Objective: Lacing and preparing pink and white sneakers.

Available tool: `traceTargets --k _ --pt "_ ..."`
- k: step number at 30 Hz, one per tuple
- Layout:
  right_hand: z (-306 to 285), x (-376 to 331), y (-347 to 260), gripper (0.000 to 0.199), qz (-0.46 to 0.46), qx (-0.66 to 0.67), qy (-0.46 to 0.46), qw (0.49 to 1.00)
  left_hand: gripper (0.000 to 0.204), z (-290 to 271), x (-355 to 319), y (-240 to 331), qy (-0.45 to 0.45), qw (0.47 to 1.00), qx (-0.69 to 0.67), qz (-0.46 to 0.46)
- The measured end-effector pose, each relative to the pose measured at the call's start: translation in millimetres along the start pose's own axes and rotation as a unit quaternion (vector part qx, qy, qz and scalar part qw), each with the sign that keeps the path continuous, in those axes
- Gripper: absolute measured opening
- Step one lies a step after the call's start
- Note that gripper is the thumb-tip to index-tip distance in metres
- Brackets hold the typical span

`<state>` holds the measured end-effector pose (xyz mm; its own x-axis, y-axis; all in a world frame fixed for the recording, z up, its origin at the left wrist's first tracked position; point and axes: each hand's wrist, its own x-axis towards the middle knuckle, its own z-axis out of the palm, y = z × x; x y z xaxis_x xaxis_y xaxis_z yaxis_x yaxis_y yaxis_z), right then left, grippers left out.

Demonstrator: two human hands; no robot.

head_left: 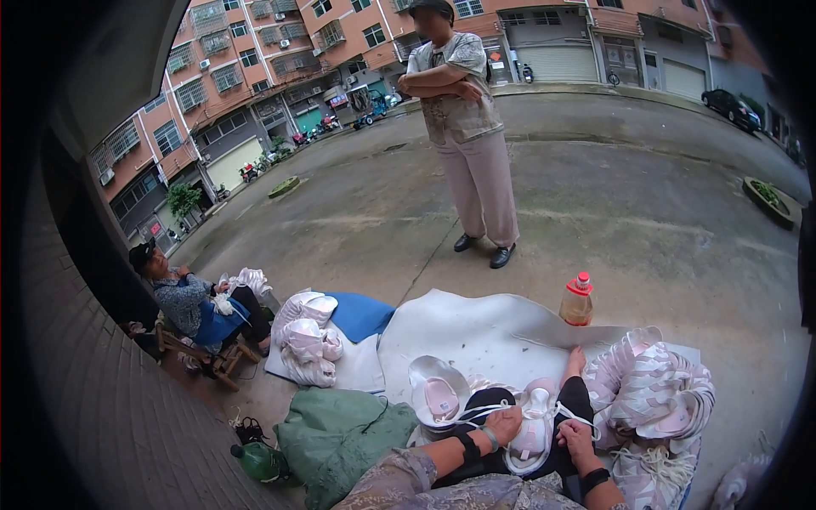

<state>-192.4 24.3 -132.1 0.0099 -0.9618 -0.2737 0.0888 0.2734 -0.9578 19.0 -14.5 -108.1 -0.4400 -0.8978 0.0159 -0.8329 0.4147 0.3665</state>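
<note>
1. White lace (pixel 476 413) runs taut between a person's hands over a pale pink-and-white shoe upper (pixel 529 433) resting on a dark-clothed lap; the left hand (pixel 503 425) is closed around one strand, the right hand (pixel 575 435) pinches another beside the upper's far edge.
2. Even tension on both strands, with the upper kept flat on the lap, would likely give the neatest threading.
3. A second finished upper (pixel 439 398) lies just left of the knees; a heap of pink-striped uppers (pixel 653 393) sits to the right.
4. An amber plastic bottle (pixel 576 301) with a red cap stands on the grey mat (pixel 476 327); a green bottle (pixel 257 461) lies near a green bag (pixel 336 433).
5. Small red and orange signs hang on distant shopfronts, too small to make out.
</note>
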Motion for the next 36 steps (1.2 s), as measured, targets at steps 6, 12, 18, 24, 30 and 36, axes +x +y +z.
traceTargets --k 6,12,18,24,30,36 --pt "-0.9 -3.7 -34.6 0.012 0.032 0.025 -0.023 0.999 0.018 25.1 -2.3 -15.6 0.031 0.999 -0.006 0.029" --pt "-39.2 -53.7 -91.7 0.021 -0.011 0.244 -0.14 0.96 0.02 33.1 -0.5 -18.3 0.005 1.0 -0.021 0.008" --pt "-4.3 -118.6 -60.5 0.033 -0.262 -0.409 -0.051 0.873 0.028 -11.7 -8.9 9.7 0.071 0.994 -0.079 0.033" --pt "-28.0 -137.9 -37.1 0.021 -0.15 -0.391 -0.098 0.903 0.018 -26.3 -9.5 45.2 -0.224 0.907 -0.274 0.228" --pt "-25.3 -146.4 -21.8 0.014 -0.176 -0.412 -0.054 0.893 0.023 -19.9 -12.5 83.0 -0.341 0.886 -0.13 0.285" --pt "-26.1 -133.1 -78.4 0.012 -0.096 -0.238 0.001 0.966 0.029 2.7 -4.1 83.8 -0.36 0.733 -0.5 0.289"
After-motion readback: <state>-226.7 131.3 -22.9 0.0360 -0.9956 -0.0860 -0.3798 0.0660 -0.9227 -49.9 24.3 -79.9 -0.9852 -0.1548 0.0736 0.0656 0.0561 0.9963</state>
